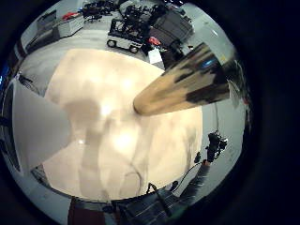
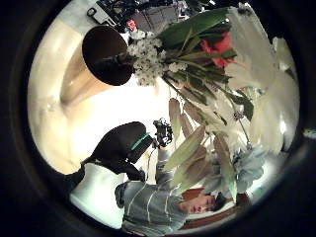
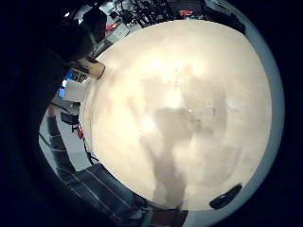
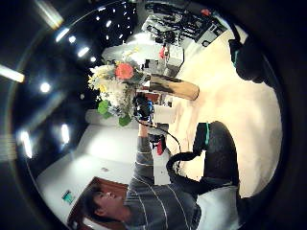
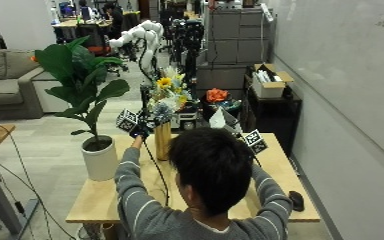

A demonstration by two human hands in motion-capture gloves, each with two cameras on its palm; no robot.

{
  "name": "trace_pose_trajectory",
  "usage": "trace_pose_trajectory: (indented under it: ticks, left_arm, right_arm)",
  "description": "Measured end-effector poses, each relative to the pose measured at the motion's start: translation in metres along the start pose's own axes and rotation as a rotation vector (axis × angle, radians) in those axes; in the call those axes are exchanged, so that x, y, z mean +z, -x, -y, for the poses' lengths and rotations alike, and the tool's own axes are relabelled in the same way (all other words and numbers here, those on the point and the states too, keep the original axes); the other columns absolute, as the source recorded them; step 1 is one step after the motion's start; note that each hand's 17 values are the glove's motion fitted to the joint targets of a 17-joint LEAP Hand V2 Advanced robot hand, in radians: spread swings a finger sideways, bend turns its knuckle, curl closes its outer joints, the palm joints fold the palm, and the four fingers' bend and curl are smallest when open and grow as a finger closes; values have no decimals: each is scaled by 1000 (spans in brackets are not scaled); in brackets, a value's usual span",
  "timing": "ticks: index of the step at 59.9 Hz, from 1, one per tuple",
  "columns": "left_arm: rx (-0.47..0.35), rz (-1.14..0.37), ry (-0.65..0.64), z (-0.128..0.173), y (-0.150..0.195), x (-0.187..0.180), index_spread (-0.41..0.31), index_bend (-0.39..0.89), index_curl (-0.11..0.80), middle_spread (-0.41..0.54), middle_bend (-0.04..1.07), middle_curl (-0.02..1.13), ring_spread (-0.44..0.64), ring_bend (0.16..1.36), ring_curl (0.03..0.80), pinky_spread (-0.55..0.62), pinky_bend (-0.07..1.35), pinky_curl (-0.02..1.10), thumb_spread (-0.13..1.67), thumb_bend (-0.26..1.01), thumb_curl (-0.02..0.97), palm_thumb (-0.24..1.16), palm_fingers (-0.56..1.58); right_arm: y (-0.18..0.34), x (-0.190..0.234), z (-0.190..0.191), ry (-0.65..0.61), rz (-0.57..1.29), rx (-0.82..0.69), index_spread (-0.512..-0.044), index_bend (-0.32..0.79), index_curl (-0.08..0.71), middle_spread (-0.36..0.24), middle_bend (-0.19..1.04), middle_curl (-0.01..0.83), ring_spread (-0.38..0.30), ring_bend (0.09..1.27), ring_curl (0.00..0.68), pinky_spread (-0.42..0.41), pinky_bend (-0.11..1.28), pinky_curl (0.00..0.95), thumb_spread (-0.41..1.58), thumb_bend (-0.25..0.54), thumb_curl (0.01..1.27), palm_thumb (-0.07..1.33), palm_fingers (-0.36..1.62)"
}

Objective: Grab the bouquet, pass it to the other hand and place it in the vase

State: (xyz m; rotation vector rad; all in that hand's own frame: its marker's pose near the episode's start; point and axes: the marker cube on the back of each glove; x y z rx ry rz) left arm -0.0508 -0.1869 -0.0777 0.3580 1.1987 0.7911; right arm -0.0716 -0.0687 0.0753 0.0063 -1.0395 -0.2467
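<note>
A tall tan vase [image 5: 163, 142] stands on the wooden table [image 5: 99, 200] at its far side. Right above it is the bouquet [image 5: 165, 95] of yellow, white and pale blue flowers, and my left hand [image 5: 139, 129] grips its stems beside the vase's rim. In the left thumb side palm view the stem ends [image 2: 114, 62] sit at the vase's dark mouth [image 2: 101, 44]. My right hand [image 5: 254, 142] hovers over the table's right part with nothing in it, its fingers relaxed. The right thumb side palm view shows the bouquet [image 4: 116, 86] at the vase's [image 4: 175, 87] mouth.
A leafy plant in a white pot [image 5: 101, 157] stands on the table's left part, close to the vase. A black mouse [image 5: 296, 200] lies near the front right edge. White orchids [image 5: 139, 32] and a shelf with a cardboard box [image 5: 270, 82] stand behind the table.
</note>
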Motion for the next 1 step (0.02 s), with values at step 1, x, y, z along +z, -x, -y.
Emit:
trace_pose_trajectory:
  ticks: [1]
  left_arm:
    - [-4,7,-7,-1,0,1,106,58,92,409,164,259,498,503,264,505,325,300,814,-38,355,336,-208]
  right_arm:
    - [-1,1,0,1,-3,9,-197,172,389,-49,240,453,-106,293,410,142,149,249,1079,-16,552,844,870]
